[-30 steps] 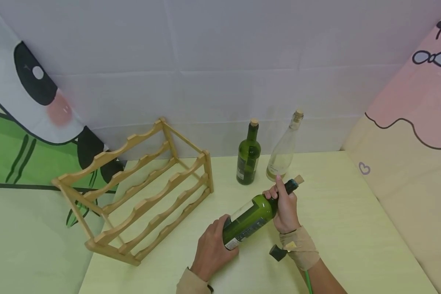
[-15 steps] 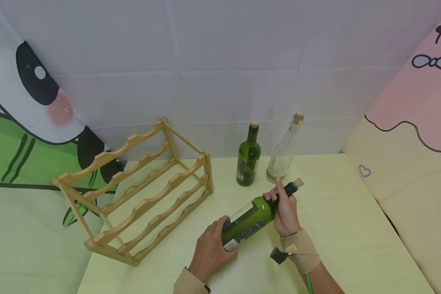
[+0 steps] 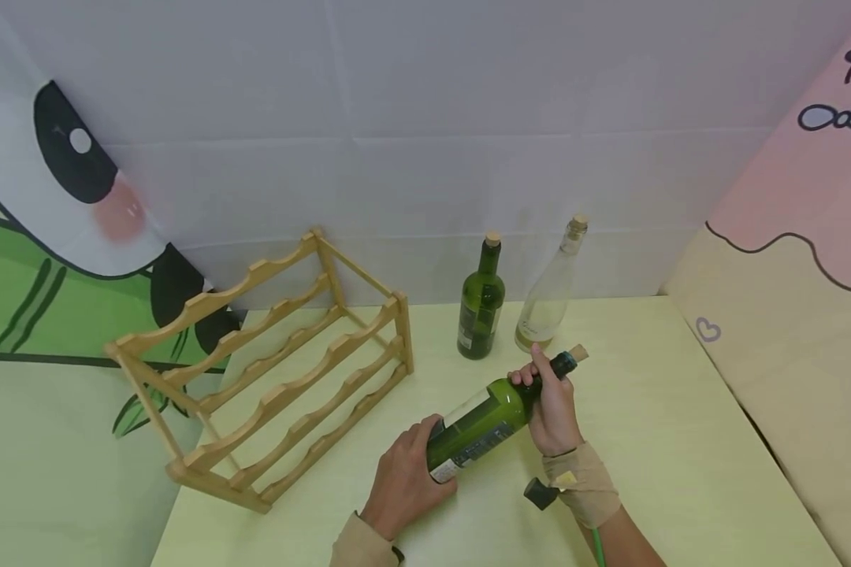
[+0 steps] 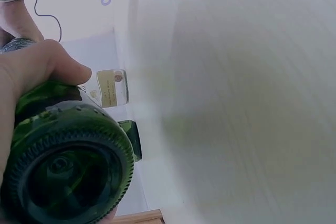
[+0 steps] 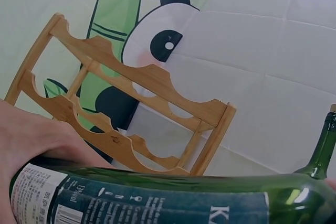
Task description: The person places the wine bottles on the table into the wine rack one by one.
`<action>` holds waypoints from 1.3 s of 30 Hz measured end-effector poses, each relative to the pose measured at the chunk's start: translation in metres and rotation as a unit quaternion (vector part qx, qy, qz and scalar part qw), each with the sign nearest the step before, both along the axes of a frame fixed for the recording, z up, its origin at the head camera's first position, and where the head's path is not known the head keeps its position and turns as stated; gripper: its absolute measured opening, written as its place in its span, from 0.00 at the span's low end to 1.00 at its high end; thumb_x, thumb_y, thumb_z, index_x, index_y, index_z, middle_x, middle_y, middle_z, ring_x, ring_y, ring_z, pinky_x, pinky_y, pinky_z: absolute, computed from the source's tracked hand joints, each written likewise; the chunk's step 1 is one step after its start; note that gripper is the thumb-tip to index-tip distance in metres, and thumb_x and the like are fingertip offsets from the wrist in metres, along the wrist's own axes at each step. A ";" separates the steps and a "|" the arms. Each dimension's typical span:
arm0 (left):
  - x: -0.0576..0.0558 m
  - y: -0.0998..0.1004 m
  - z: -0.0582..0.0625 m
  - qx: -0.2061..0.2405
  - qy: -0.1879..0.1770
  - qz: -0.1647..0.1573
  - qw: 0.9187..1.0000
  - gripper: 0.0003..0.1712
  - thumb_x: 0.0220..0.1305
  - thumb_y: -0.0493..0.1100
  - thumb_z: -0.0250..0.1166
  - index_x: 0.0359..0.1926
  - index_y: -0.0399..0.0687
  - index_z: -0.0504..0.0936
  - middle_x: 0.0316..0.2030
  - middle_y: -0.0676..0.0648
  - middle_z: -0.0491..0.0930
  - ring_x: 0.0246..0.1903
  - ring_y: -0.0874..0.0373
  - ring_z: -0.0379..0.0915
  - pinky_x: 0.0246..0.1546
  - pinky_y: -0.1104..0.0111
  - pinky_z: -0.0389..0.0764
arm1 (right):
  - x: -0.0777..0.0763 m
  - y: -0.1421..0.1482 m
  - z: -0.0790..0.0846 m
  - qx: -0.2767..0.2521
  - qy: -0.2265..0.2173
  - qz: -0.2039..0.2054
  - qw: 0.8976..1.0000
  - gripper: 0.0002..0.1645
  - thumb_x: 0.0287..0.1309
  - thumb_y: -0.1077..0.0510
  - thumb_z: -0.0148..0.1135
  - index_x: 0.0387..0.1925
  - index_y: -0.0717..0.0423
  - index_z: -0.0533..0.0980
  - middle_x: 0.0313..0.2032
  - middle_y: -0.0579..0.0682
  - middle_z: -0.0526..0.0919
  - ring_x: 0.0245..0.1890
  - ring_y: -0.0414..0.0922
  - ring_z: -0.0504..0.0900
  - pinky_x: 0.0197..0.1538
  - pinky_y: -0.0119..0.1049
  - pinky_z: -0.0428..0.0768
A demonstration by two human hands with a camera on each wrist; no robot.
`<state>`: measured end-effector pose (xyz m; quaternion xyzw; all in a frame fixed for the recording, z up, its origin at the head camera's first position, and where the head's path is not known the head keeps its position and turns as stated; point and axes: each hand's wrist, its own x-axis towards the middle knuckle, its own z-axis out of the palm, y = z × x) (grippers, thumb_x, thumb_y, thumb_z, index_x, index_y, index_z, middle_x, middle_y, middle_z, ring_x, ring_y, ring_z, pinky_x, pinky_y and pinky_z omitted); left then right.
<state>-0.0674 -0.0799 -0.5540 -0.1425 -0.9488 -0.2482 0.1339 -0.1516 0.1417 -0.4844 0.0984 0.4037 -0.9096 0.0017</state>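
Over the counter (image 3: 681,449) | left hand (image 3: 410,476) is gripping the green bottle (image 3: 478,429) by its bottom, right hand (image 3: 555,411) by its neck, fingers curled | holding snugly should be keeping it steady

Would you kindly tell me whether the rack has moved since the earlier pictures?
No; in the head view, the rack shows no shift either way against the table.

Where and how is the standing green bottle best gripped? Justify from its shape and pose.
Probably around the neck, just below the cork, coming from the front left: the standing green bottle is upright, its slim neck is exposed, and the clear bottle stands close on its right.
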 end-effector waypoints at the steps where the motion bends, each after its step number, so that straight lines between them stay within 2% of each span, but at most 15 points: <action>1: 0.000 0.000 0.000 0.000 -0.001 -0.001 1.000 0.51 0.37 0.57 0.75 0.66 0.52 0.69 0.41 0.52 0.77 0.34 0.60 0.73 0.32 0.67 0.75 | 0.000 0.000 0.000 0.000 0.000 0.001 1.000 0.23 0.66 0.48 0.63 0.29 0.57 0.62 0.22 0.48 0.71 0.26 0.44 0.74 0.48 0.39 0.74; 6: 0.000 -0.001 0.001 0.000 -0.006 -0.002 1.000 0.51 0.37 0.57 0.75 0.66 0.52 0.68 0.42 0.52 0.77 0.35 0.60 0.73 0.32 0.67 0.75 | 0.000 0.001 -0.001 0.013 0.004 0.005 1.000 0.22 0.66 0.47 0.62 0.30 0.57 0.63 0.24 0.48 0.72 0.28 0.45 0.76 0.49 0.39 0.75; 17: 0.000 -0.006 0.003 -0.004 -0.007 -0.007 1.000 0.50 0.37 0.57 0.74 0.66 0.52 0.69 0.42 0.52 0.77 0.35 0.60 0.73 0.32 0.66 0.75 | 0.001 0.003 -0.004 0.057 0.006 0.002 0.998 0.18 0.66 0.48 0.63 0.33 0.58 0.70 0.29 0.50 0.79 0.35 0.46 0.81 0.59 0.46 0.71; 26: -0.002 -0.009 0.005 0.000 -0.006 -0.015 1.000 0.50 0.36 0.56 0.74 0.65 0.51 0.70 0.41 0.52 0.76 0.33 0.60 0.72 0.30 0.68 0.74 | 0.001 0.005 -0.005 0.098 0.014 0.010 0.995 0.18 0.68 0.49 0.61 0.39 0.60 0.71 0.33 0.50 0.79 0.38 0.46 0.81 0.61 0.44 0.69; 31: -0.003 -0.011 0.006 -0.002 -0.001 -0.019 1.000 0.50 0.36 0.56 0.74 0.65 0.51 0.70 0.41 0.52 0.76 0.33 0.61 0.72 0.29 0.69 0.73 | 0.003 0.006 -0.008 0.132 0.024 0.000 0.991 0.18 0.67 0.47 0.62 0.38 0.61 0.75 0.36 0.51 0.81 0.43 0.48 0.81 0.62 0.42 0.67; 39: -0.002 -0.013 0.010 0.000 -0.007 -0.024 1.000 0.49 0.37 0.56 0.74 0.65 0.51 0.70 0.43 0.52 0.77 0.33 0.62 0.71 0.29 0.69 0.73 | 0.004 0.010 -0.012 0.153 0.023 0.015 0.988 0.21 0.65 0.45 0.63 0.42 0.59 0.76 0.39 0.50 0.82 0.46 0.48 0.79 0.63 0.42 0.64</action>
